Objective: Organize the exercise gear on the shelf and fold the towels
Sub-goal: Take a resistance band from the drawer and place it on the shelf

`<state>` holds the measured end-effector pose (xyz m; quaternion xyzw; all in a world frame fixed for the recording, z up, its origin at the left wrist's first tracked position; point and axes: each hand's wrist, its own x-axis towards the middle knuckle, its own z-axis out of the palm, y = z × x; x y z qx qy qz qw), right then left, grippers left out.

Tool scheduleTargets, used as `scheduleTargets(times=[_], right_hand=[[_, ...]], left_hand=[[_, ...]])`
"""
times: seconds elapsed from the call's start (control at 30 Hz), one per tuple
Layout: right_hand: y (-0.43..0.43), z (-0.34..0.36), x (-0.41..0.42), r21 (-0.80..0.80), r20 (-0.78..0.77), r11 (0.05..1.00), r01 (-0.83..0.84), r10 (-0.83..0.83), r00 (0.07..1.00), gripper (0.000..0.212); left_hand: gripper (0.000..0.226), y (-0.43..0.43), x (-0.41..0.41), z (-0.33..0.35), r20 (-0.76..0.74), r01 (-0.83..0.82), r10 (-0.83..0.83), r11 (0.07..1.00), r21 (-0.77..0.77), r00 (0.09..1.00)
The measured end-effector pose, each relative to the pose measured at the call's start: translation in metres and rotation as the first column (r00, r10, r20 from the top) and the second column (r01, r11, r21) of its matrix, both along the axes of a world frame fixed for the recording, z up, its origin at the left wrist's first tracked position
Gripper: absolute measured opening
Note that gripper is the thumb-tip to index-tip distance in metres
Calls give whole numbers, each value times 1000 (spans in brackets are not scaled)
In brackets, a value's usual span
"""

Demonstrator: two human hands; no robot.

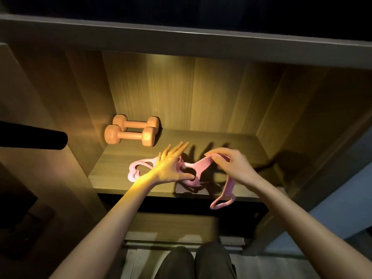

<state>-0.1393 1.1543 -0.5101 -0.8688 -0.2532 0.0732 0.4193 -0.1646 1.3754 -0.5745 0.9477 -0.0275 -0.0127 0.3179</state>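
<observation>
Shelf (120, 164) inspection, head view: a wooden compartment lit warmly from the upper left, with the rest of the scene dim.

Two orange dumbbells sit at the left rear of the shelf. They lie parallel, side by side and close together, the front dumbbell (128, 136) just ahead of the rear dumbbell (135, 124). Both are well clear of your hands.

A pink band (202, 165) with several loops lies across the front half of the shelf. Its left loops rest flat on the board. Its middle is lifted off the board between your hands. Its right end hangs over the front edge, and one loop dangles below the board.

Your left hand (171, 168) is over the band's left-centre with the fingers straight and spread, pointing into the compartment. Its grip is slack and closes on nothing. The thumb reaches toward a loop; whether it passes through that loop cannot be told.

Your right hand (231, 164) is just to the right, fingers curled down. Its grip pinches the raised part of the band between thumb and fingertips.

The hands are near each other but do not touch.

A black rod (40, 140) juts in from the left edge, level with the dumbbells and outside the compartment. Your legs (193, 262), in dark trousers, show at the bottom. No towels are in view.
</observation>
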Motion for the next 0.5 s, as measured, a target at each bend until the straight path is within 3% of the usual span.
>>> scheduleTargets(times=[0.13, 0.27, 0.33, 0.4, 0.47, 0.5], right_hand=[[2, 17, -10, 23, 58, 994, -110, 108, 992, 17], [2, 29, -24, 104, 57, 992, -68, 63, 996, 16], [-2, 32, -34, 122, -21, 989, -87, 90, 996, 28], [-9, 30, -44, 75, -139, 989, -126, 136, 981, 56], [-17, 20, -54, 3, -235, 980, -200, 195, 952, 77], [-20, 14, -58, -27, -265, 968, -251, 235, 935, 76]], left_hand=[[74, -23, -27, 16, 64, 114, -105, 981, -158, 992], [26, -38, -55, 29, 129, 32, 14, 936, -350, 992], [22, -42, -69, 39, 83, -60, 121, 852, -519, 989], [20, -41, -82, 49, 34, -121, 185, 760, -638, 982], [21, -39, -92, 57, 21, -139, 202, 739, -659, 979], [23, -40, -96, 60, 30, -141, 207, 759, -636, 978]])
